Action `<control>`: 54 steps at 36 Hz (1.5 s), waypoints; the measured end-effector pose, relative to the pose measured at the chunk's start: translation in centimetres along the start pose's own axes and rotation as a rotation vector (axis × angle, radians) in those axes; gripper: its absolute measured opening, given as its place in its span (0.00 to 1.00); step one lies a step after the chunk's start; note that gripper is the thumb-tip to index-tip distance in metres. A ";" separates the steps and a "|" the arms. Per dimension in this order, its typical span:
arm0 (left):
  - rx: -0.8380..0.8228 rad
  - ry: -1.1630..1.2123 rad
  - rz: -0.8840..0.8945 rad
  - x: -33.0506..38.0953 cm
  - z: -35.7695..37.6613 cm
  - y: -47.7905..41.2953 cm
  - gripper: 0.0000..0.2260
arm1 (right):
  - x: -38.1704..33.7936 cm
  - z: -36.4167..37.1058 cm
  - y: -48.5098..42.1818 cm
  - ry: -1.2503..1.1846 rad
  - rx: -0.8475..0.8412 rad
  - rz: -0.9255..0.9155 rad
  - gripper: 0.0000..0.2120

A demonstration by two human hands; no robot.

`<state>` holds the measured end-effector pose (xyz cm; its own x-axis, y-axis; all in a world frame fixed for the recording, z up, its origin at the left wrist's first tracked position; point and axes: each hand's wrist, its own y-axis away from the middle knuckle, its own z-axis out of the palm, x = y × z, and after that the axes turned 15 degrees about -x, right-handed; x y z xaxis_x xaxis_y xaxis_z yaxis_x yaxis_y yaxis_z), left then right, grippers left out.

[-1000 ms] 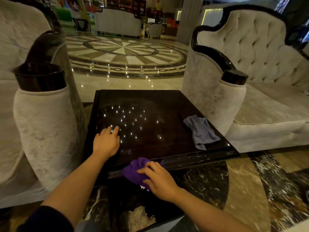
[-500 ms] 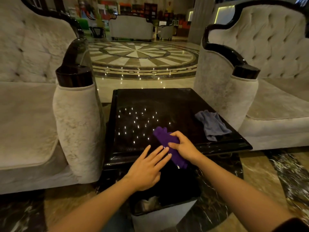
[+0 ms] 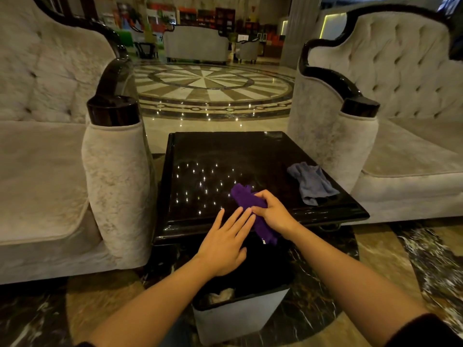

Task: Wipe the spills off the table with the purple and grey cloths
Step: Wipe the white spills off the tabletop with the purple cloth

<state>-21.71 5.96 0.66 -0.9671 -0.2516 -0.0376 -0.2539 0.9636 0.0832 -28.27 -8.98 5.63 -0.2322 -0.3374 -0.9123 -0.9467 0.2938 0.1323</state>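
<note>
Two cloths, purple cloth (image 3: 253, 211) bunched in right hand (image 3: 274, 215) grip, grey cloth (image 3: 312, 182) crumpled, left hand (image 3: 224, 242) flat, empty

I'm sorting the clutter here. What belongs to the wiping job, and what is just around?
Part of the job:
purple cloth, gripped by the right hand
grey cloth, lying loose
table
left hand, flat and open

Just around:
bin
left sofa
right sofa

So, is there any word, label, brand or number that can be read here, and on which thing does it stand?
None can be read.
Purple cloth: a small white tag at its lower end, too small to read.
Far shelves: coloured signs, too blurred to read.
Grey cloth, table: no text.
</note>
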 end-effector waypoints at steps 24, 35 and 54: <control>-0.268 -0.149 -0.013 0.4 4.0 1.8 0.26 | -1.9 -0.7 -0.2 0.000 0.099 0.042 0.11; -0.115 0.203 -0.171 0.6 3.1 1.0 0.15 | -1.2 -0.1 -0.2 -0.011 0.080 0.044 0.11; -0.102 0.180 -0.086 -2.8 -0.4 -5.9 0.25 | -0.9 -5.6 -3.5 0.015 0.051 -0.064 0.10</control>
<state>-17.55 0.93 0.68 -0.9266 -0.3533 0.1290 -0.3270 0.9261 0.1880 -25.97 -14.67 8.14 -0.1751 -0.3704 -0.9122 -0.9473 0.3158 0.0536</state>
